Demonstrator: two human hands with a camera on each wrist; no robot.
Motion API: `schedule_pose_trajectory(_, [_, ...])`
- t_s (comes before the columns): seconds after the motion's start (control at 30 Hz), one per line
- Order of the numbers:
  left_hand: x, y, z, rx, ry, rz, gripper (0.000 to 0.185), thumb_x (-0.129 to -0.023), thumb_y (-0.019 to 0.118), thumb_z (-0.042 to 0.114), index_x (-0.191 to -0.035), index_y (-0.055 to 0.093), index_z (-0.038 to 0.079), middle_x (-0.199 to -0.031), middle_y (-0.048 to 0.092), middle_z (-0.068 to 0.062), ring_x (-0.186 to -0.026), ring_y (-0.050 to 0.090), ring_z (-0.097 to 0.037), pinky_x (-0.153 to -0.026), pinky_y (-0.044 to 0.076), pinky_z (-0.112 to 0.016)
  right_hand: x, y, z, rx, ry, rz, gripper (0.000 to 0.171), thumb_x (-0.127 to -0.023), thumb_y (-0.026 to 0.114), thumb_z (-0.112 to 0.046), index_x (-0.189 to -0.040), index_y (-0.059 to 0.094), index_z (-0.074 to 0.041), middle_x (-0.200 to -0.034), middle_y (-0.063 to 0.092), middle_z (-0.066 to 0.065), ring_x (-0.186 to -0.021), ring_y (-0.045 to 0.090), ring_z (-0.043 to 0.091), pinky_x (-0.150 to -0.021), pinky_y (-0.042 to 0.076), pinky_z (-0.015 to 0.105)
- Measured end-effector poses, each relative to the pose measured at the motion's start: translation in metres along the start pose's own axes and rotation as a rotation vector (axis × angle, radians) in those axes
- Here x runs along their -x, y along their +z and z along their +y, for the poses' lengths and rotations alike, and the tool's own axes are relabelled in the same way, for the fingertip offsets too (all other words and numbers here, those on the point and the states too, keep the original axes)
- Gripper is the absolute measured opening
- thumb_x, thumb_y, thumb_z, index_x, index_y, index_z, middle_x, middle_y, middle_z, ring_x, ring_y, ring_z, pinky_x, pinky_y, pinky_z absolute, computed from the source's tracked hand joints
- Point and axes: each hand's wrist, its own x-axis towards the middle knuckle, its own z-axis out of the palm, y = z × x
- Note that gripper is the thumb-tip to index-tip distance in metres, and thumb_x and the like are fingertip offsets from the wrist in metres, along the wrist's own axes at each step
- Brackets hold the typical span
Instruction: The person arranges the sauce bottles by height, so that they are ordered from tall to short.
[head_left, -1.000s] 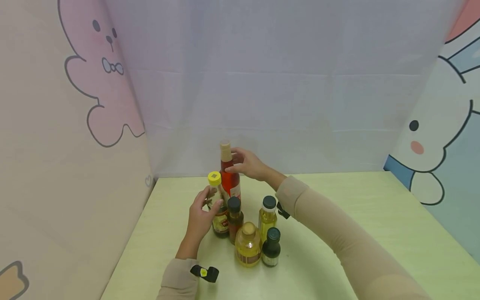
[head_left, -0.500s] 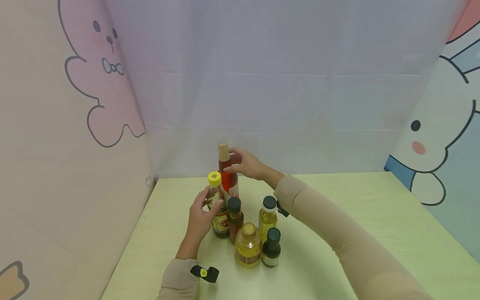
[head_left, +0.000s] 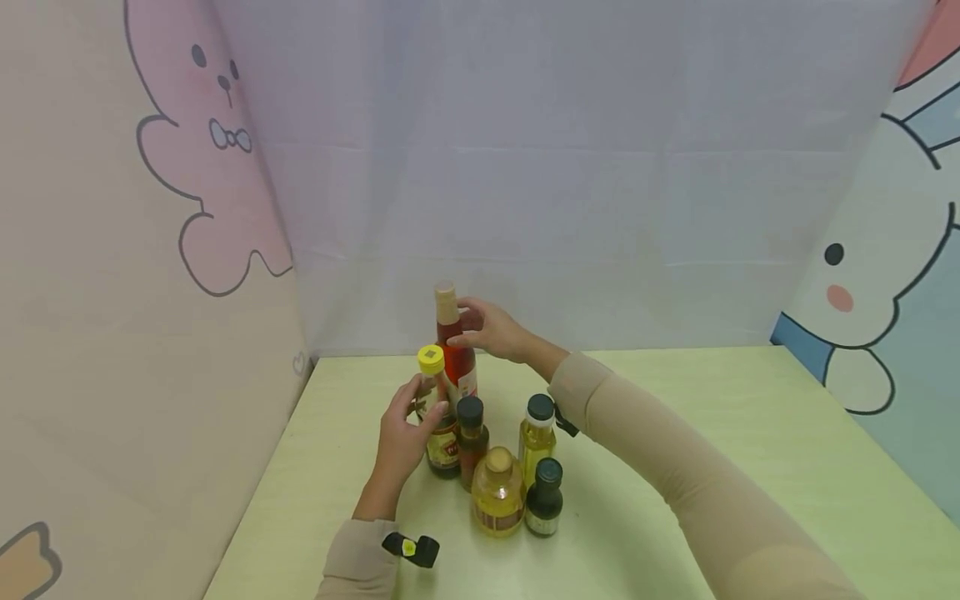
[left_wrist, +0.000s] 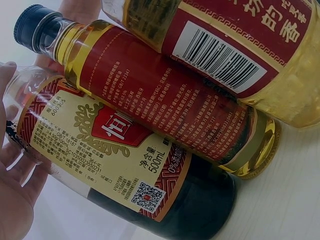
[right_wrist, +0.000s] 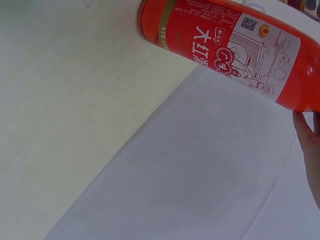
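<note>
I see the pale green table (head_left: 712, 433) carrying a tight cluster of upright bottles near its back left corner. The tall red bottle (head_left: 456, 354) stands rearmost; my right hand (head_left: 491, 329) wraps its neck from the right, just below the tan cap. Directly in front, my left hand (head_left: 401, 433) grips the yellow-capped bottle (head_left: 435, 400), dark liquid filling its base. Three smaller bottles hold yellow oil; one looks dark.
</note>
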Motion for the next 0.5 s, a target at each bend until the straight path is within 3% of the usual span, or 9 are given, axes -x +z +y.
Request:
schedule_pose_trajectory(0.23, [0.0019, 0.0017, -0.0034, -0.005, 0.034, 0.017, 0.053, -0.084, 0.065, 0.031, -0.128, 0.049, 0.007, -0.112, 0.054, -0.004, -0.105, 0.048, -0.015, -0.087, 0.040, -0.040, 0.0046, -0.0014, -0.0025, -0.069, -0.008, -0.013, 0.056, -0.082, 0.068, -0.015, -0.131, 0.042, -0.011, -0.118, 0.055, 0.007, -0.109, 0.051, 0.020, -0.088, 0.042, 0.042])
schedule_pose_trajectory(0.5, [0.0021, 0.0020, -0.0013, -0.008, 0.030, 0.021, 0.046, -0.084, 0.065, 0.023, -0.126, 0.051, 0.009, -0.111, 0.055, -0.004, -0.105, 0.048, -0.016, -0.088, 0.040, -0.042, 0.0085, -0.0081, -0.0019, -0.114, -0.040, -0.035, 0.058, -0.082, 0.068, -0.016, -0.132, 0.041, -0.010, -0.123, 0.052, 0.011, -0.111, 0.050, 0.023, -0.088, 0.043, 0.042])
